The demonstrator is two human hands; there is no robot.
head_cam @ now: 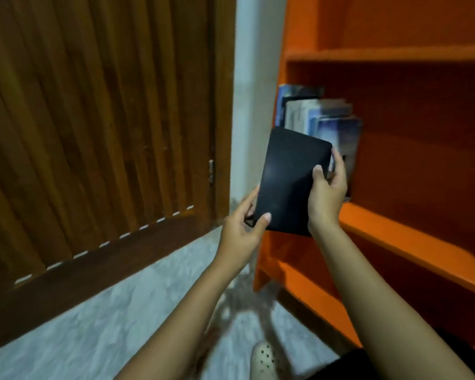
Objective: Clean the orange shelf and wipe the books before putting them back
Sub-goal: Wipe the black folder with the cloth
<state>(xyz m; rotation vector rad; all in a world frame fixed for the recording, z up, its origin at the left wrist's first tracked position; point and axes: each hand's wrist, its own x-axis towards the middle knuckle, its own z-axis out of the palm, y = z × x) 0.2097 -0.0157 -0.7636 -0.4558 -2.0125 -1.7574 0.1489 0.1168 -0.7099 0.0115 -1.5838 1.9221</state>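
Held a black book (291,182) tilted before the orange shelf (395,231), pinched at its lower corner by the left hand (242,229) and clasped along its right edge by the right hand (327,193), near upright books (313,113).

The book (291,179) I hold is plain black. The shelf (395,54) on the right is bright orange, its books (327,119) blue and white. Left, the door (93,119) is brown with upright slats; the floor (107,325) pale grey, mottled; my near shoe (266,357) cream, dotted with holes.
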